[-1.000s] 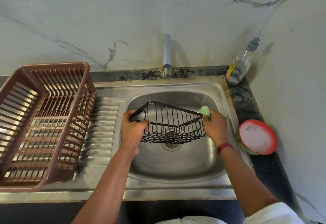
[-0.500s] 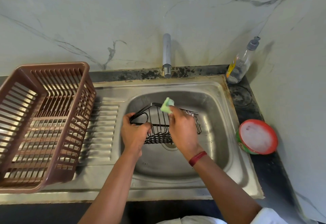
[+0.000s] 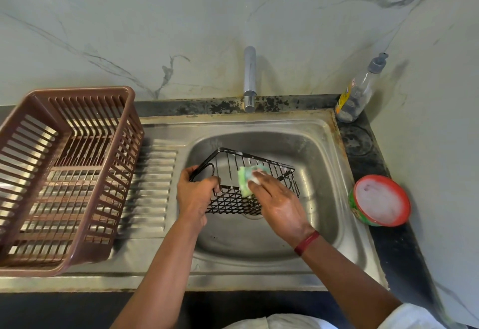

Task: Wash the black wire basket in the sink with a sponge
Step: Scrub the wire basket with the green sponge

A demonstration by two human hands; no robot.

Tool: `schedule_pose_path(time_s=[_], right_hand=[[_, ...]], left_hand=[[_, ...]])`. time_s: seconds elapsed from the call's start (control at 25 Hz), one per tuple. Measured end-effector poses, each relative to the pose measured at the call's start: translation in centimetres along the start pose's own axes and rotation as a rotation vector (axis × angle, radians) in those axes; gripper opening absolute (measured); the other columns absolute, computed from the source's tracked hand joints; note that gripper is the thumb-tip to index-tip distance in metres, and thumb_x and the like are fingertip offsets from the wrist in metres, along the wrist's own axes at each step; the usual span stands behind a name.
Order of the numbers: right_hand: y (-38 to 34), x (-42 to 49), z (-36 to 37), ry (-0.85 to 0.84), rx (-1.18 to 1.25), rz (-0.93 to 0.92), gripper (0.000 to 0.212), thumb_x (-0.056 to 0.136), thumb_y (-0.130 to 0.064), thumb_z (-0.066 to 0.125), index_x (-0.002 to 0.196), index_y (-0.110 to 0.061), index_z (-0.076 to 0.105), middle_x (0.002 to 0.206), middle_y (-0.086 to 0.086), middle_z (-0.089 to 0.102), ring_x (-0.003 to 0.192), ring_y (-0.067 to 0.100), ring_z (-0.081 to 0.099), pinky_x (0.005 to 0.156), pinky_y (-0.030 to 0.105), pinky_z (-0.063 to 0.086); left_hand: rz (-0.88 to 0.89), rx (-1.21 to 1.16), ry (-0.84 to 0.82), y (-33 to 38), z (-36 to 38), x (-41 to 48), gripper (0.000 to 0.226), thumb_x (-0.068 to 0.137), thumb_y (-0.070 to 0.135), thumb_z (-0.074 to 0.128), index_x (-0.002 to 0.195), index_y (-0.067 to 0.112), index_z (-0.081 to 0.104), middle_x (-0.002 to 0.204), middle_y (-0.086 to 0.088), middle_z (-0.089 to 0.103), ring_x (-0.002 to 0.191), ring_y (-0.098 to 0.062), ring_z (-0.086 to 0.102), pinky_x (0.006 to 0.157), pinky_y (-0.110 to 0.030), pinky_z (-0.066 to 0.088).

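Observation:
A black triangular wire basket [image 3: 274,173] is held over the bowl of the steel sink [image 3: 324,147]. My left hand [image 3: 197,194] grips its left corner, fingers curled round the wire. My right hand [image 3: 277,199] reaches into the basket and holds a soapy green sponge [image 3: 246,181] against the inside of its wires. Foam sits on my right fingers and along the basket's far rim. The sink drain is mostly hidden under the basket.
A brown plastic dish rack [image 3: 64,173] stands on the drainboard at the left. The tap [image 3: 250,77] rises behind the bowl, no water running. A soap bottle [image 3: 360,93] stands at the back right corner; a red-rimmed tub of white paste [image 3: 381,200] sits right of the sink.
My right hand moved the sponge from the basket's right end to its top rim, then down inside the basket. My left hand kept its grip on the left corner.

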State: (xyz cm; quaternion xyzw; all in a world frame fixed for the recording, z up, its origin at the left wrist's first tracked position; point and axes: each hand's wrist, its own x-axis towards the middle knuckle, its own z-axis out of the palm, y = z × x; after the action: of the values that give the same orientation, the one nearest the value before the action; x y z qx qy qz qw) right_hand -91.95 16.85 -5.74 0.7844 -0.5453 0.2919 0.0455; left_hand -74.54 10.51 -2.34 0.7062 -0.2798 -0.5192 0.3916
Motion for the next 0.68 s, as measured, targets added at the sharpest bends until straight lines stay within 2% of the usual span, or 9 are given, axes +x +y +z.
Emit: schedule_pose_path(time_s=[0.08, 0.12, 0.2, 0.28, 0.4, 0.48, 0.56, 0.6, 0.68], right_hand=[[1.3, -1.1, 0.0, 0.008, -0.034, 0.020, 0.041, 0.074, 0.009, 0.049, 0.109, 0.001, 0.068, 0.121, 0.024, 0.065, 0.112, 0.037, 0.065, 0.083, 0.046, 0.059], [2.1, -1.5, 0.1, 0.010, -0.050, 0.039, 0.042, 0.071, 0.013, 0.051, 0.108, 0.001, 0.069, 0.121, 0.023, 0.066, 0.112, 0.036, 0.065, 0.084, 0.046, 0.059], [3.8, -2.3, 0.2, 0.002, -0.068, 0.106, 0.051, 0.063, 0.022, 0.054, 0.107, 0.000, 0.070, 0.120, 0.022, 0.066, 0.112, 0.035, 0.065, 0.085, 0.045, 0.059], [5.6, -3.1, 0.3, -0.022, -0.096, 0.190, 0.058, 0.059, 0.026, 0.059, 0.107, -0.002, 0.070, 0.119, 0.020, 0.067, 0.109, 0.033, 0.067, 0.084, 0.043, 0.060], [7.9, -3.6, 0.3, -0.064, -0.019, 0.381, 0.048, 0.071, 0.018, 0.062, 0.110, -0.008, 0.071, 0.115, 0.013, 0.071, 0.100, 0.028, 0.069, 0.087, 0.034, 0.057], [8.8, -3.4, 0.2, -0.020, 0.246, 0.745, 0.030, 0.087, 0.002, 0.059, 0.111, -0.013, 0.069, 0.106, 0.009, 0.072, 0.092, 0.027, 0.069, 0.082, 0.034, 0.055], [9.6, -2.7, -0.4, 0.032, 0.787, 1.205, 0.020, 0.099, -0.011, 0.049, 0.113, -0.016, 0.062, 0.105, 0.010, 0.070, 0.098, 0.034, 0.067, 0.082, 0.049, 0.058], [9.8, -2.4, -0.8, 0.031, 1.082, 1.354, 0.022, 0.102, -0.016, 0.043, 0.117, -0.016, 0.058, 0.110, 0.013, 0.069, 0.104, 0.036, 0.066, 0.084, 0.054, 0.056], [10.3, -2.1, -1.7, -0.020, 1.457, 1.456, 0.030, 0.104, -0.024, 0.036, 0.127, -0.016, 0.054, 0.120, 0.019, 0.068, 0.112, 0.036, 0.063, 0.091, 0.056, 0.051]], left_hand=[[-0.049, -0.056, -0.008, -0.3, -0.4, 0.8, 0.078, 0.026, 0.016, 0.067, 0.102, 0.034, 0.062, 0.113, -0.010, 0.072, 0.098, -0.031, 0.065, 0.092, -0.059, 0.055], [-0.059, -0.083, -0.016, -0.2, -0.6, 0.9, 0.078, 0.026, 0.014, 0.066, 0.102, 0.033, 0.062, 0.117, -0.013, 0.071, 0.096, -0.031, 0.062, 0.084, -0.055, 0.057], [-0.070, -0.127, -0.028, 0.1, -0.8, 1.0, 0.075, 0.031, 0.010, 0.065, 0.103, 0.030, 0.061, 0.109, -0.014, 0.068, 0.090, -0.031, 0.058, 0.069, -0.044, 0.051], [-0.063, -0.156, -0.042, 0.2, -1.1, 1.5, 0.074, 0.033, 0.009, 0.066, 0.104, 0.028, 0.061, 0.103, -0.014, 0.066, 0.089, -0.031, 0.057, 0.069, -0.042, 0.045], [-0.033, -0.189, -0.085, 0.6, -1.4, 1.9, 0.064, 0.046, 0.003, 0.067, 0.106, 0.024, 0.060, 0.098, -0.013, 0.065, 0.080, -0.026, 0.058, 0.061, -0.033, 0.043], [-0.042, -0.210, -0.114, 0.6, -1.6, 2.1, 0.056, 0.062, -0.008, 0.065, 0.110, 0.020, 0.059, 0.086, -0.009, 0.064, 0.064, -0.018, 0.056, 0.049, -0.024, 0.041], [-0.074, -0.210, -0.145, 0.5, -1.7, 2.3, 0.053, 0.069, -0.015, 0.057, 0.110, 0.020, 0.059, 0.074, -0.004, 0.061, 0.051, -0.014, 0.055, 0.041, -0.020, 0.041], [-0.094, -0.218, -0.168, 0.5, -1.8, 2.4, 0.055, 0.065, -0.014, 0.057, 0.109, 0.020, 0.059, 0.074, -0.003, 0.061, 0.051, -0.013, 0.056, 0.041, -0.022, 0.042], [-0.124, -0.249, -0.227, 0.2, -2.0, 2.8, 0.064, 0.050, -0.006, 0.058, 0.108, 0.019, 0.059, 0.077, -0.003, 0.063, 0.059, -0.018, 0.060, 0.048, -0.027, 0.046]])
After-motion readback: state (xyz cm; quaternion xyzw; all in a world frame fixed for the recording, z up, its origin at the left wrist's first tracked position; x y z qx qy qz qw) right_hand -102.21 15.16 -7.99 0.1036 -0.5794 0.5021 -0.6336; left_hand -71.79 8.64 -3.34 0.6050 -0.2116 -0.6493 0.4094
